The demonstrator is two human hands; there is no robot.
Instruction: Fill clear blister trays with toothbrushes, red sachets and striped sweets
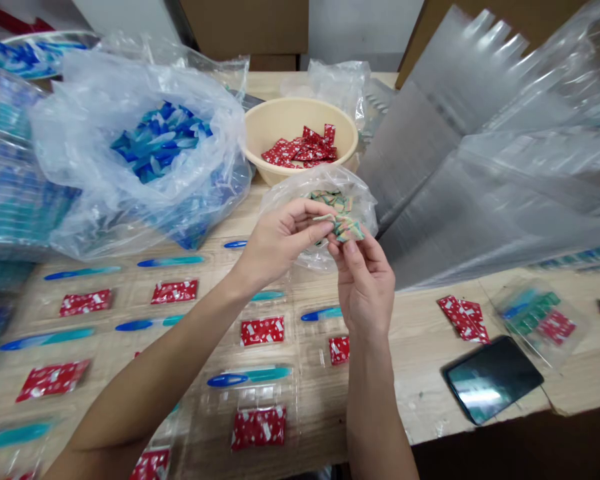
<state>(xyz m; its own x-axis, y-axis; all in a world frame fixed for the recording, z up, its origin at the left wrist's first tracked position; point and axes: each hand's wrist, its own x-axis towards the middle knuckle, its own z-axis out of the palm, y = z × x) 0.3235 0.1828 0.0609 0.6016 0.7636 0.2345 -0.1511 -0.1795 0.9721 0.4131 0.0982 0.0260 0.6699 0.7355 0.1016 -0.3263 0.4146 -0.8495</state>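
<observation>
My left hand [285, 237] pinches the left end of some small green-and-pink patterned packets [347, 229], and my right hand [363, 280] grips them from below. Both hands are over a clear plastic bag [275, 193] with more such packets [330, 199] inside. Beneath and left of my forearms lie clear plastic trays [275, 433], whose compartments hold blue-teal pen-shaped items [250, 376] and red patterned packets [259, 427]. Behind the bag, a cream bowl [260, 137] contains red packets.
A large bag [75, 173] of blue pieces stands at the back left. Tall stacked clear trays [460, 207] lean at the right. Near the front right edge are a phone [495, 380], loose red packets [463, 320] and a filled clear pack [540, 320]. Boxes stand behind.
</observation>
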